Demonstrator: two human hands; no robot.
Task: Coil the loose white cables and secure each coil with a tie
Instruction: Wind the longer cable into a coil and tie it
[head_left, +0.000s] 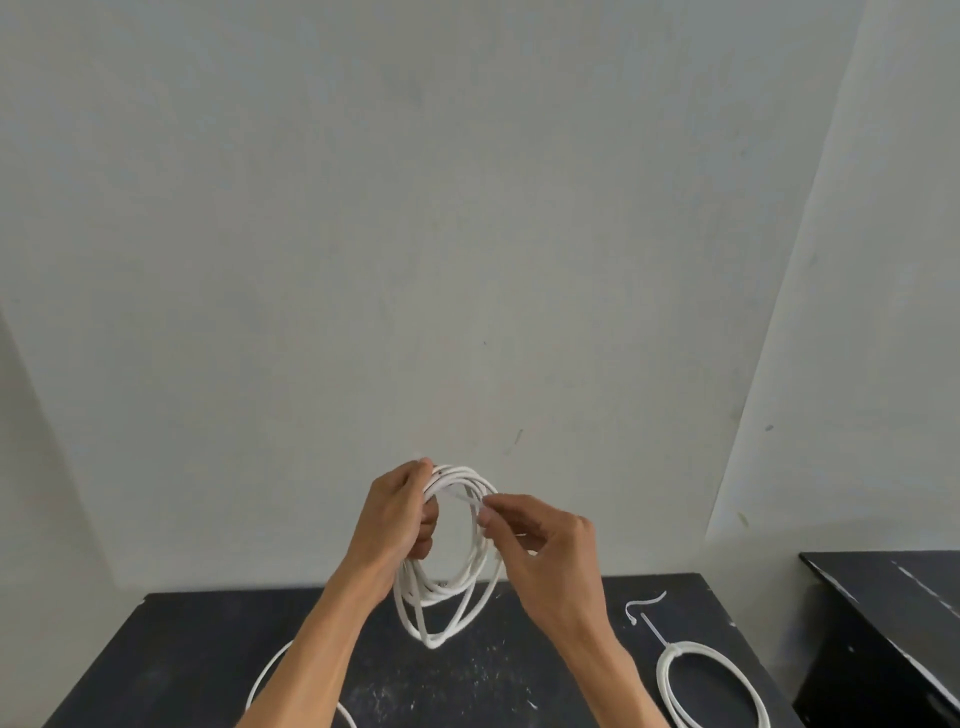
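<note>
White, light, springy by the look: gripping coil (448, 590) at its top in left hand (400, 514), fingers curled round the bunched loops, letting the rest dangle below both hands. Pinching tie (462, 498) in right hand (540, 551), just beside the left. Probably needing a firm squeeze there.

White cable coil (432, 640) held upright, tie (462, 498) across its top.

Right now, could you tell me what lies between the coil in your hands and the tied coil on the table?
In the head view, your right hand crosses that stretch, and a loose cable tie lies on the table.
</note>
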